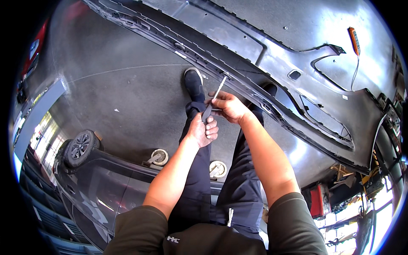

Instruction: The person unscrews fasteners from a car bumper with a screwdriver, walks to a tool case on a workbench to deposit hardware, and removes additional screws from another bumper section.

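L hand [202, 131]: closed on dk handle [207, 113]
R hand [230, 108]: at base of pale strip [219, 87], can't tell if pinching
Strip axis: fwd-R from L grip, R nearer

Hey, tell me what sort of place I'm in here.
Probably a car body repair workshop: a large dark vehicle body panel lies in front of you, a dark car stands behind you, and a corded orange handheld device is at the upper right.

Slim handheld tool [207, 112], its near end dark and flat, its narrow pale shaft [219, 88] slanting forward-right.
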The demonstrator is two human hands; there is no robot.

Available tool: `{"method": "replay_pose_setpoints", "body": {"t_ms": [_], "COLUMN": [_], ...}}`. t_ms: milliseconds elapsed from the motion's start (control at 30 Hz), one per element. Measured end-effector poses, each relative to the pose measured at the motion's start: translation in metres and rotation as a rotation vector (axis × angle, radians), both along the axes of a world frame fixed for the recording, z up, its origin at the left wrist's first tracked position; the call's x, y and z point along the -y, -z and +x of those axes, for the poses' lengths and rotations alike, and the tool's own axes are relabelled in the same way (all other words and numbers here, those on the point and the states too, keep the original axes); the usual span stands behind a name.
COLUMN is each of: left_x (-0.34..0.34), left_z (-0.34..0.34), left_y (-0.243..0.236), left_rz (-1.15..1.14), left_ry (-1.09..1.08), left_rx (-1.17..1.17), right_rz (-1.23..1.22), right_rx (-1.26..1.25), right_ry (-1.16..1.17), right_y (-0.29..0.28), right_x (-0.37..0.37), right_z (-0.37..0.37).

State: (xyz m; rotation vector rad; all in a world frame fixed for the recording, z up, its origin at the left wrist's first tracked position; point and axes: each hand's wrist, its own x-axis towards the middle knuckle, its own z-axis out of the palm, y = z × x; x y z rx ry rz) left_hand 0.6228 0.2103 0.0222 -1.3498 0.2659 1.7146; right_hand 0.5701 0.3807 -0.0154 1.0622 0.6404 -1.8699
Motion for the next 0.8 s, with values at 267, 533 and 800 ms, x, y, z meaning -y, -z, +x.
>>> {"method": "replay_pose_setpoints", "body": {"t_ms": [267, 533, 800], "left_x": [-0.029, -0.005, -0.004], "left_z": [0.022, 0.003, 0.013], "left_y": [0.005, -0.008, -0.006], "left_rz": [-1.363, -0.165, -0.555], "left_ry": [0.83, 0.081, 0.293], "left_rx": [-1.004, 0.001, -0.296], "right_rz": [0.32, 0.053, 0.442], "right_rx": [-0.17, 0.032, -0.1], "right_ry": [-0.435, -0.065, -0.381], "right_y": [0.005, 0.027, 0.025], "right_x": [0.019, 0.002, 0.016], "right_z": [0.0, 0.003, -0.003]}}
